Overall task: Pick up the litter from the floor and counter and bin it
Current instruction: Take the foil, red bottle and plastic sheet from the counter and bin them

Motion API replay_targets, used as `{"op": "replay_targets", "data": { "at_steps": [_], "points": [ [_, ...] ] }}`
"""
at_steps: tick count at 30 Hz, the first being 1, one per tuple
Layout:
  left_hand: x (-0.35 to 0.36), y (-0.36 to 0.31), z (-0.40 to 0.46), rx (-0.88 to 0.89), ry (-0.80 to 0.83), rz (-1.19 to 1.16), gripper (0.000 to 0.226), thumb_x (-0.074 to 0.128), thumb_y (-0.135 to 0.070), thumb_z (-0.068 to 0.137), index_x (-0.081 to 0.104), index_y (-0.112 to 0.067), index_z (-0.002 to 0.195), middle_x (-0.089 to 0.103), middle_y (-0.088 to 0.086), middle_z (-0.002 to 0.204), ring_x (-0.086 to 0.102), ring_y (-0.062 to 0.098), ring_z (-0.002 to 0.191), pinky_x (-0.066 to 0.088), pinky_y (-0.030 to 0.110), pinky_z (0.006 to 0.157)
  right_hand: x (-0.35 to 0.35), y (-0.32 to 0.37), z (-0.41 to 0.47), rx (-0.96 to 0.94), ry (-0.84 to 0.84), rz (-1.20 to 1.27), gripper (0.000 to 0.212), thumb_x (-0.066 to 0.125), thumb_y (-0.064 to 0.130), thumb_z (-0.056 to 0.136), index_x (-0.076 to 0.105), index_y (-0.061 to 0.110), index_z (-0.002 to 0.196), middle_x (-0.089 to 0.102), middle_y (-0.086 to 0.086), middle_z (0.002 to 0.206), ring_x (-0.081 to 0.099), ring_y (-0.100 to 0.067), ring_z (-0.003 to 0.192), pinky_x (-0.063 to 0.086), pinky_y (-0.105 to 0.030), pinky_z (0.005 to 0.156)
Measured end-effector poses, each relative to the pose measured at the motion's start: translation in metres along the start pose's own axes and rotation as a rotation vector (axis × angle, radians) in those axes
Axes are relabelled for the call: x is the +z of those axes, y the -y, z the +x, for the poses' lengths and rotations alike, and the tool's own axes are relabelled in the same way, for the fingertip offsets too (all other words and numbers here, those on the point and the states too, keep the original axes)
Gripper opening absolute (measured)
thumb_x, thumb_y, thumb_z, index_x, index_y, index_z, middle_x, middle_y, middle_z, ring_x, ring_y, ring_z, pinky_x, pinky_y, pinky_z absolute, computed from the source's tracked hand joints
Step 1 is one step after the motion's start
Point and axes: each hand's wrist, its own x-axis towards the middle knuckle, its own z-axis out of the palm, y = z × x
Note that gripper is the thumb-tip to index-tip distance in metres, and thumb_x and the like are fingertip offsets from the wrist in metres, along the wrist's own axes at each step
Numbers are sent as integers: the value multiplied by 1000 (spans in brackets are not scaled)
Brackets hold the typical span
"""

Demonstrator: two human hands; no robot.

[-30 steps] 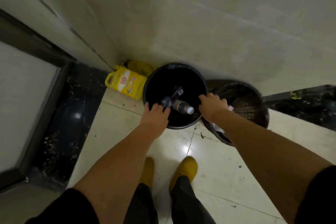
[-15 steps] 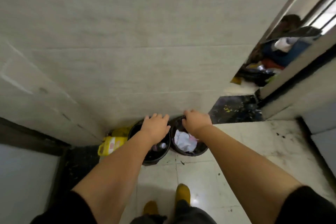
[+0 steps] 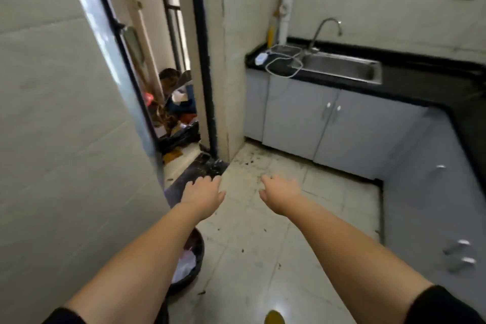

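I saw both hands stretched out over the floor (image 3: 263, 258) with nothing in them, the left hand (image 3: 202, 196) with its grip spread and fingers loose, the right hand (image 3: 280, 196) likewise open, though motion blur softened its fingertips. The bin (image 3: 193, 260) sat low by the wall, mostly hidden under my left forearm, only part of its dark rim and some white paper (image 3: 185, 265) inside showing. Dark specks of litter (image 3: 252, 162) lay near the cabinet corner, too small to identify, and the bench (image 3: 420, 81) was cut off at the right edge.
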Motion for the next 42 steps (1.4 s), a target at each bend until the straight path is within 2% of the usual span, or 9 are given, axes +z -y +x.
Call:
{"op": "replay_targets", "data": {
  "at_steps": [5, 11, 21, 31, 42],
  "points": [
    [-25, -129, 26, 247, -49, 95, 46, 35, -41, 97, 40, -16, 135, 54, 13, 133, 50, 32, 122, 41, 46, 100, -24, -125, -68, 303, -99, 36, 40, 32, 33, 99, 44, 13, 132, 49, -14, 132, 53, -34, 119, 39, -42, 95],
    [-28, -290, 31, 523, -62, 140, 48, 37, -40, 97, 37, -14, 137, 51, 13, 136, 46, 32, 127, 38, 44, 102, -26, -247, -157, 597, -151, 68, 35, 33, 29, 98, 46, 10, 124, 51, -15, 128, 53, -34, 117, 38, -41, 94],
    [3, -514, 24, 767, -13, 123, 47, 36, -39, 97, 38, -14, 136, 50, 14, 137, 45, 32, 128, 37, 44, 105, -1, -419, -249, 816, -121, 95, 38, 33, 31, 99, 43, 14, 131, 49, -12, 132, 52, -34, 119, 38, -45, 96],
    [26, -655, 56, 914, 59, 139, 46, 37, -41, 97, 37, -20, 138, 53, 11, 134, 50, 30, 123, 41, 46, 104, 26, -546, -287, 1016, -58, 229, 41, 31, 34, 101, 39, 14, 136, 47, -11, 135, 52, -33, 119, 38, -45, 98],
    [34, -765, 188, 1136, 122, 272, 49, 34, -40, 99, 34, -16, 141, 50, 12, 137, 47, 33, 126, 40, 46, 103, 27, -653, -211, 1222, -47, 315, 43, 30, 34, 101, 37, 15, 139, 46, -12, 137, 52, -34, 120, 39, -44, 97]
  ]
}}
